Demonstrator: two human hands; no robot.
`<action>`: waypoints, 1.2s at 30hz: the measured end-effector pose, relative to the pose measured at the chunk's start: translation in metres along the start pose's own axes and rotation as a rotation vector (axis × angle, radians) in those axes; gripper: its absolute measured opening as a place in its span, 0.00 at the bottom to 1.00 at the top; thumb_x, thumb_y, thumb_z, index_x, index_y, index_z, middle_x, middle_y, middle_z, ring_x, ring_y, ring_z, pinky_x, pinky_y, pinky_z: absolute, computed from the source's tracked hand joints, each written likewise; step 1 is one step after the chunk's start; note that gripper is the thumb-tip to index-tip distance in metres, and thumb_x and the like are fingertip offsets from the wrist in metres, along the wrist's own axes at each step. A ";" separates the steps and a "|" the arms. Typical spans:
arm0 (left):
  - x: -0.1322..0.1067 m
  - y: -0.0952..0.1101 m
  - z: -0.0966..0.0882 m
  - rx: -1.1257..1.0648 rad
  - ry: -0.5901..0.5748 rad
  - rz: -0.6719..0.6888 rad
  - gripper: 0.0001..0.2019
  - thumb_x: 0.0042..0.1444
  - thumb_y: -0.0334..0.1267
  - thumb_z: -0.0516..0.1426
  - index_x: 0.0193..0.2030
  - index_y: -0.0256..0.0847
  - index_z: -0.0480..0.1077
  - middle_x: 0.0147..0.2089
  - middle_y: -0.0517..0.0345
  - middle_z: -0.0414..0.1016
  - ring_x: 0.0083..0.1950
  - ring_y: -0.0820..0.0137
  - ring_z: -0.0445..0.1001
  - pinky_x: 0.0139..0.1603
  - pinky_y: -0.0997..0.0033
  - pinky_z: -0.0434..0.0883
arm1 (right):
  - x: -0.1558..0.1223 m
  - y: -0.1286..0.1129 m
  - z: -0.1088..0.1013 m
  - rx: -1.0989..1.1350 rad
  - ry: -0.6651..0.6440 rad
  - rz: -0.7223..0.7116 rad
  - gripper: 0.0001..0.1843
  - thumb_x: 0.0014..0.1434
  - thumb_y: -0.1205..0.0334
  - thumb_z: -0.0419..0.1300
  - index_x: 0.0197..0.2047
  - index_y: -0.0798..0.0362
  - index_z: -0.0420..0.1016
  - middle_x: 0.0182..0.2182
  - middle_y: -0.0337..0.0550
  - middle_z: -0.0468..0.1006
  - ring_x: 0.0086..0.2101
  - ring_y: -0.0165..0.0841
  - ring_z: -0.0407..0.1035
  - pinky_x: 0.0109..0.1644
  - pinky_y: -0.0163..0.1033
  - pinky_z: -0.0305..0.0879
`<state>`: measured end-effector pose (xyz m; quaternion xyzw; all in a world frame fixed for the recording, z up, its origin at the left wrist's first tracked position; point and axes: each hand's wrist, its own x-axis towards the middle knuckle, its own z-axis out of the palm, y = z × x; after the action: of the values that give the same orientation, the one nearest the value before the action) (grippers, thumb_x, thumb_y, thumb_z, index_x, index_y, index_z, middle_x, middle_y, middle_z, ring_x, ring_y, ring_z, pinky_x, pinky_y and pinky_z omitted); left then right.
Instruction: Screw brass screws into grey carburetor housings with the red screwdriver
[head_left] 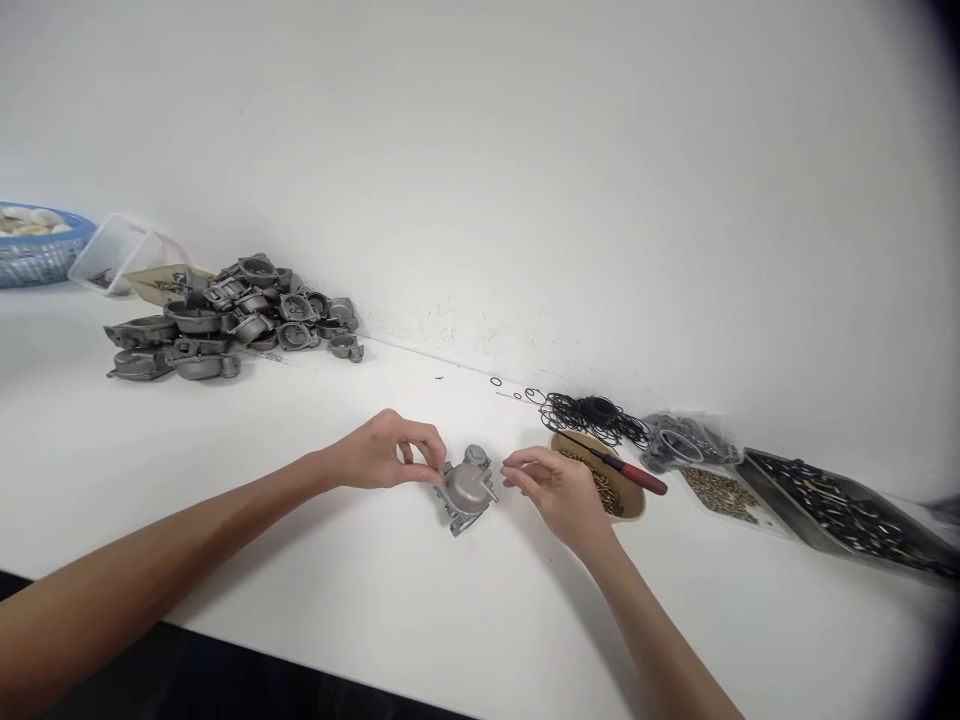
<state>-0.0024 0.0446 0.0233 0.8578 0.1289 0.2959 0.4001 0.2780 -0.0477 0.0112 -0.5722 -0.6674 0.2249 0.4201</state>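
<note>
A grey metal carburetor [469,487] sits on the white table, its rounded bowl facing up. My left hand [390,450] reaches in from the left, thumb and forefinger closed at the carburetor's left edge. To the right, my right hand [559,490] is held just beside a small pipe stub on the carburetor, with a narrow gap between. Its thumb and fingertips are pressed together; whatever they pinch, if anything, is too small to make out.
A screwdriver [637,475] lies across a tray of brass parts [600,485]. Behind it are black rubber rings [592,415], a plastic bag [690,445] and a metal tray [772,500] of small parts. Carburetor bowls [202,335] are heaped at left, near a clear box [124,250] and blue basket [45,260].
</note>
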 end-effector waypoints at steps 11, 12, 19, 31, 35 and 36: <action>0.000 -0.007 0.009 0.105 0.008 0.029 0.07 0.62 0.41 0.64 0.40 0.40 0.80 0.37 0.58 0.85 0.35 0.74 0.80 0.39 0.78 0.76 | -0.001 -0.002 0.000 -0.076 0.047 0.000 0.19 0.57 0.43 0.69 0.35 0.52 0.80 0.33 0.46 0.84 0.32 0.40 0.80 0.42 0.45 0.80; 0.000 -0.007 0.009 0.124 0.013 0.028 0.08 0.63 0.42 0.63 0.39 0.41 0.80 0.37 0.58 0.85 0.35 0.74 0.80 0.39 0.78 0.76 | -0.002 -0.003 0.000 -0.077 0.055 0.002 0.19 0.57 0.43 0.69 0.35 0.52 0.80 0.32 0.46 0.84 0.32 0.40 0.80 0.42 0.45 0.80; -0.001 -0.006 0.010 0.198 0.029 0.089 0.09 0.65 0.43 0.62 0.40 0.43 0.83 0.37 0.57 0.85 0.33 0.73 0.80 0.36 0.76 0.75 | -0.002 -0.004 -0.002 -0.069 0.065 -0.010 0.19 0.56 0.43 0.69 0.35 0.51 0.82 0.32 0.47 0.84 0.32 0.41 0.80 0.42 0.47 0.80; -0.001 -0.005 0.005 0.213 0.008 0.161 0.07 0.64 0.35 0.61 0.41 0.42 0.83 0.39 0.56 0.86 0.35 0.71 0.82 0.35 0.76 0.76 | -0.004 -0.007 -0.002 0.001 0.018 -0.005 0.16 0.58 0.47 0.69 0.38 0.52 0.81 0.33 0.46 0.85 0.32 0.40 0.81 0.40 0.44 0.82; -0.001 -0.006 0.005 0.201 0.013 0.202 0.06 0.64 0.33 0.61 0.41 0.42 0.83 0.39 0.55 0.86 0.36 0.71 0.82 0.32 0.77 0.75 | -0.005 -0.007 -0.002 -0.005 0.033 -0.010 0.15 0.58 0.48 0.69 0.36 0.52 0.82 0.33 0.46 0.85 0.31 0.39 0.80 0.39 0.44 0.82; -0.001 -0.007 0.005 0.202 0.015 0.214 0.06 0.64 0.33 0.61 0.41 0.42 0.83 0.39 0.55 0.86 0.36 0.71 0.82 0.31 0.77 0.75 | -0.005 -0.006 -0.002 -0.009 0.035 -0.009 0.14 0.59 0.48 0.69 0.37 0.52 0.82 0.33 0.46 0.85 0.32 0.40 0.81 0.41 0.44 0.82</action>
<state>-0.0003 0.0455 0.0153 0.9003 0.0688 0.3288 0.2767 0.2761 -0.0543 0.0157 -0.5750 -0.6636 0.2099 0.4301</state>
